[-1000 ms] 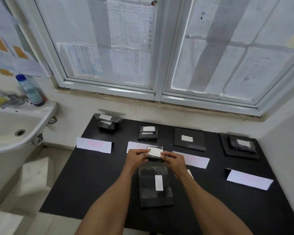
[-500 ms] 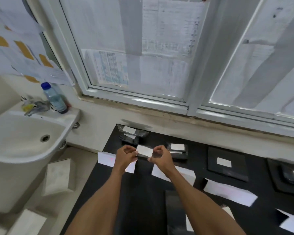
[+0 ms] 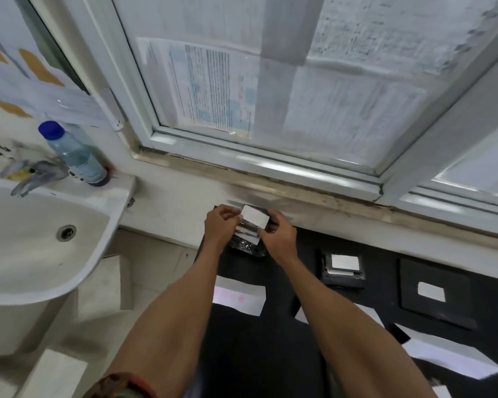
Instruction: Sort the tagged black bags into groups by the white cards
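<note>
Our fingers [image 3: 227, 213] have little to do here: we judge the best way is to lower the bag level, tag up, square it over the pile, and let both ends go together so nothing slides off. The left hand [image 3: 220, 228] pinches the left end of the small black plastic bag with a white tag [image 3: 256, 216], thumb and fingertips curled close on it. The right hand [image 3: 281, 239] pinches the right end the same way, its thumb low at the front corner. The bag sits just above, perhaps touching, the pile of small crinkled black bags with white tags [image 3: 246, 245] at the far left corner of the black surface [image 3: 256, 354], against the wall [image 3: 170, 208] under the window [image 3: 270, 110]. Nearer to us lies the white paper card with pink writing [image 3: 239, 295], which seems to mark this group; we cannot read it. To the right are another stack of tagged black bags [image 3: 342, 267], a flat black bag with a white tag [image 3: 434, 293] and more white cards [image 3: 449, 357].
</note>
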The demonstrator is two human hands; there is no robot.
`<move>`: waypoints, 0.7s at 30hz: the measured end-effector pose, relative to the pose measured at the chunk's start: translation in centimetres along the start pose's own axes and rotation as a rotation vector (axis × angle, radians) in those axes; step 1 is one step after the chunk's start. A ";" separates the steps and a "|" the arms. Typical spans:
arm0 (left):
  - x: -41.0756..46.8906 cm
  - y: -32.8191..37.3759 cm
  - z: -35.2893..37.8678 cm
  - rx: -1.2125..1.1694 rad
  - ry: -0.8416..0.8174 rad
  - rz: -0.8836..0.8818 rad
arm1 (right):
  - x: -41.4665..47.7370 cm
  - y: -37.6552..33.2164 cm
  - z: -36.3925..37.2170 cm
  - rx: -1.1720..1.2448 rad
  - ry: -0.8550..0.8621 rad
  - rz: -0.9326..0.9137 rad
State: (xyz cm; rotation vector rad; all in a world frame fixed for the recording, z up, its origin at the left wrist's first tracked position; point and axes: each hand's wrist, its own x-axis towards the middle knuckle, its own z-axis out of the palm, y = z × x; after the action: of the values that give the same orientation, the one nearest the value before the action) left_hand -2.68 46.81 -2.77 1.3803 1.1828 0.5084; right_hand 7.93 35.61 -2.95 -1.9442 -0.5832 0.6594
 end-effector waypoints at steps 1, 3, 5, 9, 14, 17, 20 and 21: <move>0.3 0.0 0.0 0.013 -0.007 0.002 | 0.2 -0.1 0.1 -0.015 -0.005 0.004; 0.8 -0.5 0.1 0.026 -0.017 -0.009 | 0.5 -0.1 0.3 -0.045 -0.018 0.000; 1.1 -1.1 0.2 0.014 -0.008 -0.030 | 0.8 0.2 0.5 -0.067 -0.018 -0.006; 1.0 -1.3 0.3 -0.009 -0.004 -0.049 | 0.8 0.6 0.9 -0.093 -0.023 0.001; 0.2 -0.8 0.3 0.021 0.033 -0.074 | 0.2 0.4 1.0 -0.087 -0.037 0.008; -0.2 -0.9 0.2 0.037 0.035 -0.076 | -0.1 0.7 0.8 -0.111 -0.065 0.016; -0.6 -0.7 0.2 0.055 0.031 -0.070 | -0.4 0.9 0.9 -0.160 -0.078 0.022; -0.6 -0.6 0.2 0.060 0.030 -0.064 | -0.4 1.0 0.9 -0.204 -0.071 0.012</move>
State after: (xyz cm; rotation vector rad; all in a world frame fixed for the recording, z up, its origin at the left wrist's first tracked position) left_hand -2.95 46.11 -3.18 1.3851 1.2717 0.4526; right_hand 7.21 35.49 -4.15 -2.1213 -0.7061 0.7017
